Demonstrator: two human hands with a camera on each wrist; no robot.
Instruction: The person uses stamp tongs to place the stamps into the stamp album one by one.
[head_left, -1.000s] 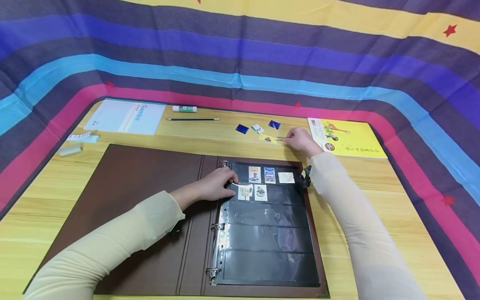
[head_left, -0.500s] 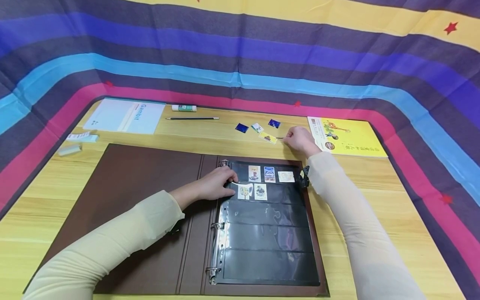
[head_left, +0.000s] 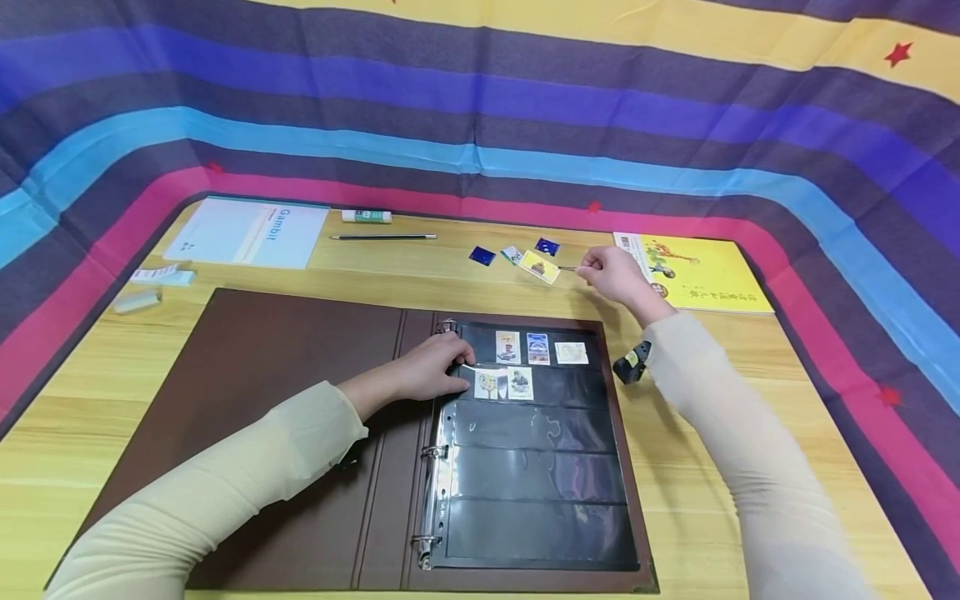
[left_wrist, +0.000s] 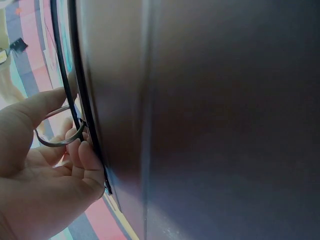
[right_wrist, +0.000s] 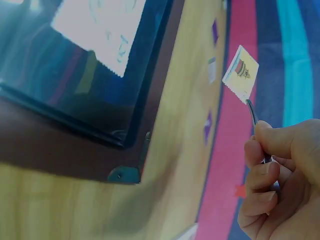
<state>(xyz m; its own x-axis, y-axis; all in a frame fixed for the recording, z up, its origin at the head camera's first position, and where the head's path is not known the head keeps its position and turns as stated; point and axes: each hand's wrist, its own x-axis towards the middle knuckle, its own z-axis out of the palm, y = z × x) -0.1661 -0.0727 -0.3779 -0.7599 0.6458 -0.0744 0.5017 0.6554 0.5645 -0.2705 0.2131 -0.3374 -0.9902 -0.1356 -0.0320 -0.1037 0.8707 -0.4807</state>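
In the head view my right hand [head_left: 617,272] holds metal tweezers [head_left: 567,268], above the far part of the table. A yellow stamp [head_left: 540,267] with a small dark picture is gripped at one corner by the tweezers' tips; the right wrist view shows this stamp [right_wrist: 241,74] raised at the end of the tweezers [right_wrist: 253,112]. My left hand [head_left: 427,367] rests at the ring side of a black stamp page [head_left: 536,533], thumb and forefinger apart at the second row's clear strip. Several stamps, including a portrait stamp [head_left: 521,383], sit in the page's top two rows.
Two dark blue stamps and a pale stamp [head_left: 512,255] lie near the raised one. Around them are a yellow book [head_left: 712,275], a pencil [head_left: 382,237], a glue stick [head_left: 367,217] and an eraser [head_left: 138,302]. The brown binder [head_left: 300,417] lies open in front.
My right hand has risen and shifted slightly right, and the yellow stamp has come up off the table in the tweezers. My left hand stays at the same spot on the page.
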